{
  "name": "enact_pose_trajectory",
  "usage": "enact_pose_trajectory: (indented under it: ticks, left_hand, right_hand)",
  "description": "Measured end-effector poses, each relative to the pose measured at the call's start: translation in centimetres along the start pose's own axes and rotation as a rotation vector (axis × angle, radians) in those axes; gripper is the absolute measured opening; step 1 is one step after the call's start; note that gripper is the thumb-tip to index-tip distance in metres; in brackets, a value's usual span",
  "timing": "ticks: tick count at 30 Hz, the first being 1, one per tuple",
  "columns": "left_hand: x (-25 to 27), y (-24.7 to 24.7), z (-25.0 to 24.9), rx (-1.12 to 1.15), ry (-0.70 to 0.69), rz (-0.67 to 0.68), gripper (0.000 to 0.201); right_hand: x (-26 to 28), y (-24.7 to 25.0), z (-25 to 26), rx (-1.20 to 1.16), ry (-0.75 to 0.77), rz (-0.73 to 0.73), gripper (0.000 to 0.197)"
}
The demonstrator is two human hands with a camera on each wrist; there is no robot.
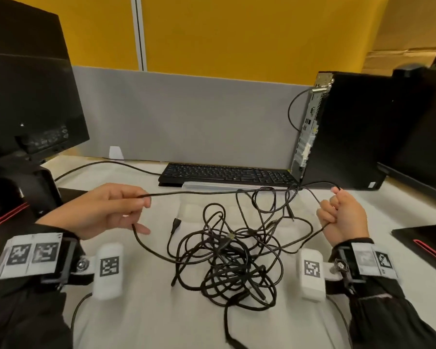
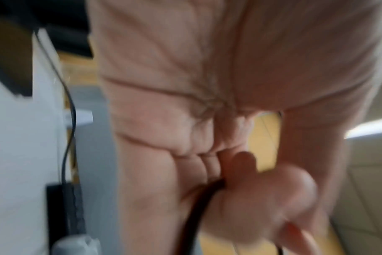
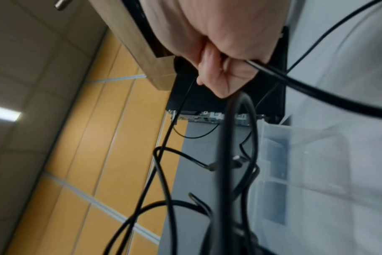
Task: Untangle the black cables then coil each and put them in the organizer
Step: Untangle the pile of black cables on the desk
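In front of the keyboard (image 1: 227,173), on the white desk (image 1: 141,311), the black cables (image 1: 234,260) are lying in one dense knot, partly over the translucent organizer (image 1: 194,212), whose compartments are showing in the right wrist view (image 3: 294,165). One strand (image 1: 199,192) is running level above the knot, nearer the keyboard, stretched between the two hands. The left hand (image 1: 111,210), to the left of the knot, is pinching this strand between thumb and curled fingers, with the slack dropping from the palm back into the pile; the left wrist view, though blurred, is showing cable gripped inside the curled fingers (image 2: 262,198). The right hand (image 1: 342,217), to the right of the knot, is clenching around cable, with a run leaving the top of the fist and another leaving below. A loose plug end (image 1: 176,224) is resting just left of the knot. Behind the keyboard's right end a computer tower (image 1: 342,132) is standing, and a monitor (image 1: 28,102) to its far left. Judged risk: pulling the raised strand apart while its loops are crossing others would likely tighten the knot rather than free it, and a snagged connector could drag the whole pile, or shift the organizer, along the desk.
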State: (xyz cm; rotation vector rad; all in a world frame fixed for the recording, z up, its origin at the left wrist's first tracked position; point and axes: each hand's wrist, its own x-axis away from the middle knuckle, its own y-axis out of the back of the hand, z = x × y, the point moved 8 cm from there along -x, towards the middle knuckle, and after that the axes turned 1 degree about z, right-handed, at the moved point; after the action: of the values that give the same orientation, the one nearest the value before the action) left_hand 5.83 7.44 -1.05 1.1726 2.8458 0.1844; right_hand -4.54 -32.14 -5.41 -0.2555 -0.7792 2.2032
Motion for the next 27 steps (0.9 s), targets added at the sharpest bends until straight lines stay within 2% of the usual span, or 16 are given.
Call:
enact_pose_trajectory:
  ticks: [2, 4, 7, 8, 10, 13, 15, 18, 21, 23, 25, 27]
  left_hand:
    - [-0.2, -0.1, -1.1, 0.032, -0.059, -0.081, 0.056]
    - [-0.5, 0.4, -2.5, -0.012, -0.139, -0.241, 0.054]
    - [-0.8, 0.4, -5.6, -0.063, -0.264, -0.408, 0.021]
    - [-0.9, 0.3, -6.7, -0.092, -0.296, -0.440, 0.021]
    - [-1.1, -0.4, -9.2, -0.176, -0.342, -0.467, 0.023]
    - [-1.5, -1.8, -12.3, -0.284, -0.373, -0.436, 0.021]
    - [-1.8, -2.4, -13.6, -0.305, -0.382, -0.428, 0.022]
    - [-2.4, -2.9, -14.5, -0.291, -0.393, -0.456, 0.023]
    - [-2.9, -3.5, -15.3, -0.219, -0.436, -0.465, 0.025]
    - [-2.7, -3.5, -16.7, -0.137, -0.540, -0.522, 0.026]
    - [-1.7, -3.4, -18.4, -0.111, -0.733, -0.620, 0.025]
    - [-0.4, -4.2, -19.7, -0.263, -0.943, -0.702, 0.020]
  right_hand:
    - [-0.5, 0.9, -0.3, -0.015, -0.013, -0.039, 0.018]
    - [-0.7, 1.2, -0.7, -0.002, -0.023, -0.052, 0.019]
    - [-0.8, 1.1, -1.0, 0.088, -0.029, -0.078, 0.021]
    - [-0.8, 1.1, -1.0, 0.145, -0.028, -0.095, 0.021]
    - [-1.0, 1.3, -0.8, 0.243, -0.010, -0.118, 0.021]
    - [-1.4, 1.7, -0.6, 0.368, 0.033, -0.123, 0.023]
    - [-1.6, 1.6, -0.1, 0.579, 0.113, -0.100, 0.022]
    - [-1.4, 0.1, 0.0, 0.966, 0.219, 0.072, 0.019]
    - [-0.9, -0.7, -0.7, 1.203, 0.198, 0.248, 0.018]
    - [-0.3, -1.2, -0.7, 1.206, 0.166, 0.309, 0.015]
    - [0.3, -1.6, -0.6, 1.188, 0.135, 0.346, 0.014]
    - [0.8, -1.8, -0.5, 1.180, 0.118, 0.369, 0.014]
